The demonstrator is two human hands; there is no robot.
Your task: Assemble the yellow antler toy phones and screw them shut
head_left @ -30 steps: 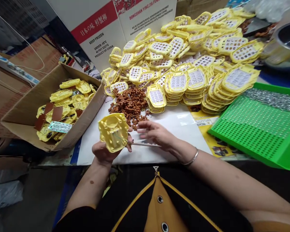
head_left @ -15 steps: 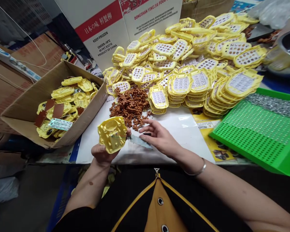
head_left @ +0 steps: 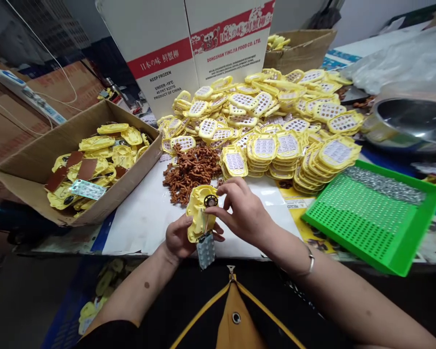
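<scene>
A yellow plastic shell half (head_left: 194, 215) is held in my left hand (head_left: 179, 236), its hollow side facing up. A round black speaker (head_left: 210, 200) lies at the shell's upper end. My right hand (head_left: 246, 213) has its thumb and forefinger closed at the speaker's right edge. From the shell's lower end a pale blue rubber keypad (head_left: 205, 252) hangs, with thin wires running into the shell. Just beyond both hands lies a heap of small brown parts (head_left: 192, 169) on the white sheet (head_left: 138, 218).
A cardboard box (head_left: 131, 177) of yellow shells stands at the left. Behind the brown parts are a large pile of perforated yellow covers (head_left: 243, 101) and several stacks (head_left: 336, 152). A green perforated tray (head_left: 363, 220) with small metal pieces (head_left: 388, 184) is at right, near a metal bowl (head_left: 414, 126).
The shell has moved right and turned its inside toward me, showing the speaker. The keypad now hangs below it. My right hand has moved from the keypad to the speaker.
</scene>
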